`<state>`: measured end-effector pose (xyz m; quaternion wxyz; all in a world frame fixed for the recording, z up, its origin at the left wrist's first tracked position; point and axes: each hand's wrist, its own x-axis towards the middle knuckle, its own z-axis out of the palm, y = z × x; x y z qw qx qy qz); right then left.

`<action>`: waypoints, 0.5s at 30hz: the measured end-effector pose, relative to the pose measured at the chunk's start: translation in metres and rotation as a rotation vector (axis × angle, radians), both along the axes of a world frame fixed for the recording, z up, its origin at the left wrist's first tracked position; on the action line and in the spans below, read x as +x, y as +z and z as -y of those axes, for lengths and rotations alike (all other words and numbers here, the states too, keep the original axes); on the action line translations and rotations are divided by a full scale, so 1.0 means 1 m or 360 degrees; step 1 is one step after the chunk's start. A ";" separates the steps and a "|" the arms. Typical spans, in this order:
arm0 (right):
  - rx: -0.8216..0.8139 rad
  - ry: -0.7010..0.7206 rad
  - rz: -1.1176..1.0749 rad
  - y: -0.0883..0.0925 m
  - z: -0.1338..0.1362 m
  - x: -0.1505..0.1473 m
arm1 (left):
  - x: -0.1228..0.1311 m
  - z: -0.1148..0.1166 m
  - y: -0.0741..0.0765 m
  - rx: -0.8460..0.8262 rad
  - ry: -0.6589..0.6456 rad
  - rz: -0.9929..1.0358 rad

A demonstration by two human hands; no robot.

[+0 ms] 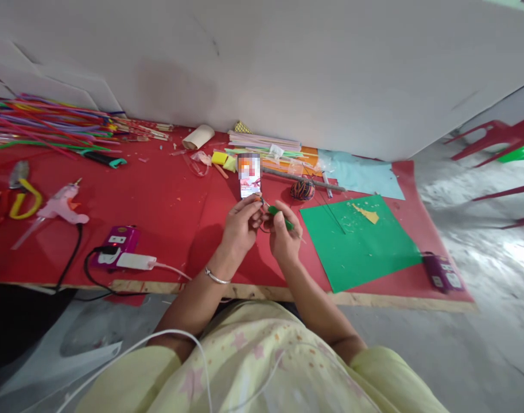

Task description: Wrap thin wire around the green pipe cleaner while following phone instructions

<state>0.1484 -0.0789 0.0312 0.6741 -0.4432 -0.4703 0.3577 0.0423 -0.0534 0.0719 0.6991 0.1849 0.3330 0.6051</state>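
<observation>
Both of my hands meet over the red table, just below a phone [250,178] that stands with its screen lit. My left hand [241,225], with a silver bracelet on the wrist, is closed in a pinch on a small dark and orange piece too small to name. In my right hand [284,238] is a green-handled tool [288,224], its thin tip pointing at the left fingertips. A thin dark strand hangs between the hands. Right of the phone lies a ball of multicoloured yarn [302,189].
A green sheet [360,246] with yellow scraps lies at right. Leftward are a purple power strip [123,244], a pink glue gun [63,206], yellow-handled pliers [24,198] and pipe cleaners [50,123]. A cardboard tube [198,137] lies by the wall.
</observation>
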 end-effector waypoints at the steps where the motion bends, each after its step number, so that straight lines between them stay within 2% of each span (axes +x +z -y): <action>1: -0.0085 0.0122 -0.0155 -0.002 -0.004 0.003 | -0.005 -0.003 0.000 0.0006 -0.0077 0.0040; 3: -0.0183 0.0316 -0.0324 -0.004 -0.011 0.013 | -0.015 -0.009 -0.001 -0.0009 -0.0163 0.0048; 5: -0.0222 0.0410 -0.0367 -0.005 -0.016 0.022 | -0.021 -0.012 -0.004 -0.0018 -0.0218 0.0029; 10: -0.0275 0.0433 -0.0383 -0.002 -0.018 0.035 | -0.027 -0.014 -0.011 -0.0037 -0.0383 0.0039; 15: -0.0224 0.0485 -0.0254 0.006 -0.017 0.046 | -0.027 -0.014 -0.013 -0.0017 -0.0423 -0.0030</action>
